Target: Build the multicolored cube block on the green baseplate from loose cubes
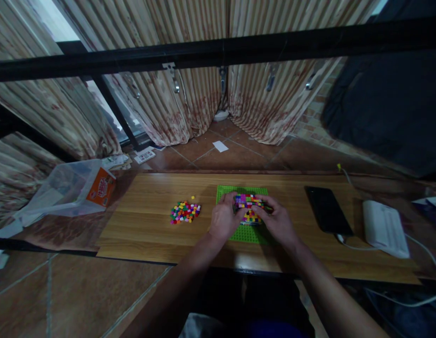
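Note:
Both my hands hold the sides of a multicoloured block of small bricks (249,204), over a green baseplate (249,235). My left hand (225,217) curls round its left side, thumb on the near face. On the right side my right hand (277,219) grips it the same way, thumb pressed near the middle. Whether the block touches the baseplate I cannot tell. To the left, a loose heap of small coloured bricks (184,212) lies on the wooden table (151,239), with a single yellow brick (193,197) just behind it.
A black phone (328,210) with a white cable lies on the right of the table, beside a white device (384,228). A clear plastic box (68,188) with an orange label stands at the left. Behind the table are a black rail (204,55) and striped curtains (190,108).

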